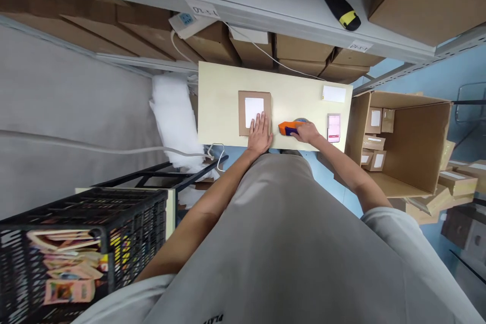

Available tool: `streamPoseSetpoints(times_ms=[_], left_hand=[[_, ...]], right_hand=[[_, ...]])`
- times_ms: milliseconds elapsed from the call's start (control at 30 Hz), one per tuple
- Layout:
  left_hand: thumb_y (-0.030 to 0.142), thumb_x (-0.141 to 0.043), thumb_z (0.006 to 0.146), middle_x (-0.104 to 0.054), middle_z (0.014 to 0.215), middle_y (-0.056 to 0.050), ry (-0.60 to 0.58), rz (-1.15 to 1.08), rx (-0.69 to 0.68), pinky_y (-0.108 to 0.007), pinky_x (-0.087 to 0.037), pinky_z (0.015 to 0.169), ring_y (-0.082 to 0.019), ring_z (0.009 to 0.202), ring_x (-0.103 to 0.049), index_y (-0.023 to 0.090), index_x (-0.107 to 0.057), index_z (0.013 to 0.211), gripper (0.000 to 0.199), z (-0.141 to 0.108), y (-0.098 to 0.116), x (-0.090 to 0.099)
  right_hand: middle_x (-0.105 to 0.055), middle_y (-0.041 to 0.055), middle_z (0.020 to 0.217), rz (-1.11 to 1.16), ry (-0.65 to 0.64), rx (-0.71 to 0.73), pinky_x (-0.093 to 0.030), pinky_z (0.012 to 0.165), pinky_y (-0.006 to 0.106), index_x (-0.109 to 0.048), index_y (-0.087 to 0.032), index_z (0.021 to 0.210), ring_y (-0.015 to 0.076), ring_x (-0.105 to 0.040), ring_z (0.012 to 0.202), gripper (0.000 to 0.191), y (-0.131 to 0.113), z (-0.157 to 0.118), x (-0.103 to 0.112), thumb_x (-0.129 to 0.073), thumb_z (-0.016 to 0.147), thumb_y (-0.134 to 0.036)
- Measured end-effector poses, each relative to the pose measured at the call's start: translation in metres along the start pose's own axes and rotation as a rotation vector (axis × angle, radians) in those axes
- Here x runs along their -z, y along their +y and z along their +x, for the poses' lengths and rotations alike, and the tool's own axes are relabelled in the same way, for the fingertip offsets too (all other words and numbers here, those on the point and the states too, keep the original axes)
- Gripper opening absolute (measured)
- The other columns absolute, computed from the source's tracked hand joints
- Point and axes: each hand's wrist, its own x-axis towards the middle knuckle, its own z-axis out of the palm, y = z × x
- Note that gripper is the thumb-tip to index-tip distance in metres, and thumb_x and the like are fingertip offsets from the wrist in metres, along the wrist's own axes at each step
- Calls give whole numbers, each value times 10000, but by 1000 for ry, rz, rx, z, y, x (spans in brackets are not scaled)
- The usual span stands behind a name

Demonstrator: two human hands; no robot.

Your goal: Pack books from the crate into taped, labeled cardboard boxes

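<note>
A small brown cardboard box (243, 124) with a white label (253, 107) on top lies on the pale table (218, 91). My left hand (259, 134) rests flat on its near right corner, fingers stretched over the label's lower edge. To the right of the box, my right hand (306, 132) is wrapped round an orange and dark blue tape dispenser (287, 128), held just above or on the tabletop. A phone with a lit screen (334, 127) lies right of that hand. Behind it is a stack of white labels (334, 94).
A large open carton (413, 147) holding several small labelled boxes stands right of the table. Shelves with brown boxes (304, 49) run behind it, a yellow-black utility knife (336, 1) on the upper one. White wrap (172, 116) and a black crate (136, 238) are at left.
</note>
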Motion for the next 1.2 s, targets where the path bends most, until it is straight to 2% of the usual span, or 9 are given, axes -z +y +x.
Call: streamPoseSetpoints(times_ms=[133,367,500,667,733,833,1000,1100,1200], left_hand=[[277,-455,1041,-143,1930,-202,-44,30,-39,-620,-63,1490,-359,1826,-78,9,-250,1823,851,5,-1,6],[230,-439,1018,-210,1913,-220,-117,76,-105,-584,-133,1479,-353,1817,-164,-24,-323,1793,823,14,-4,28],[225,-497,972,-227,1905,-247,-167,98,-155,-591,-154,1466,-385,1806,-201,-54,-339,1776,865,11,-14,38],[342,-633,967,-490,1780,-283,-109,-22,-157,-654,-395,1354,-453,1683,-438,57,-521,1682,779,22,-17,63],[345,-621,1014,-616,1665,-267,17,-123,-177,-622,-473,1310,-423,1591,-550,113,-619,1578,610,38,-4,85],[269,-524,1106,-710,1546,-172,292,-248,-329,-548,-494,1309,-326,1500,-633,227,-740,1339,321,71,32,136],[309,-628,1124,-767,1332,-132,675,-369,-418,-483,-543,1238,-294,1333,-707,240,-763,1102,153,137,91,230],[235,-647,1094,-785,1273,-109,771,-390,-356,-462,-548,1220,-285,1288,-722,239,-763,1062,120,165,99,267],[155,-560,1093,-809,1187,-85,797,-405,-312,-423,-560,1182,-261,1218,-750,235,-785,1059,242,174,91,282]], right_hand=[[-812,290,1369,42,-1,-109,-563,1129,443,-795,-59,1345,395,-774,1316,516,-42,4,14,-535,1164,-466],[-832,294,1322,118,46,-330,-620,1029,439,-815,-89,1346,366,-821,1254,395,-103,7,26,-576,1144,-329],[-818,343,1295,162,103,-504,-642,962,454,-766,-20,1383,385,-833,1231,431,-106,-5,32,-474,1160,-245],[-830,334,1248,254,285,-601,-641,981,420,-763,-59,1357,386,-846,1186,629,-85,-36,63,-354,1208,-513],[-851,304,1187,341,388,-631,-649,916,422,-753,-100,1339,407,-855,1131,684,-79,-45,87,-325,1197,-614],[-857,286,1149,415,604,-623,-644,870,444,-678,-114,1390,446,-853,1092,721,-74,-50,136,-279,1186,-679],[-841,257,1187,397,971,-296,-645,909,497,-516,-91,1522,458,-821,1096,628,-59,-35,240,-318,1184,-582],[-829,258,1224,290,1002,-122,-636,990,541,-516,-64,1499,445,-804,1118,532,-46,-18,298,-387,1155,-449],[-810,284,1298,151,905,-98,-601,1100,587,-548,-36,1467,452,-780,1224,479,-36,0,339,-443,1119,-347]])
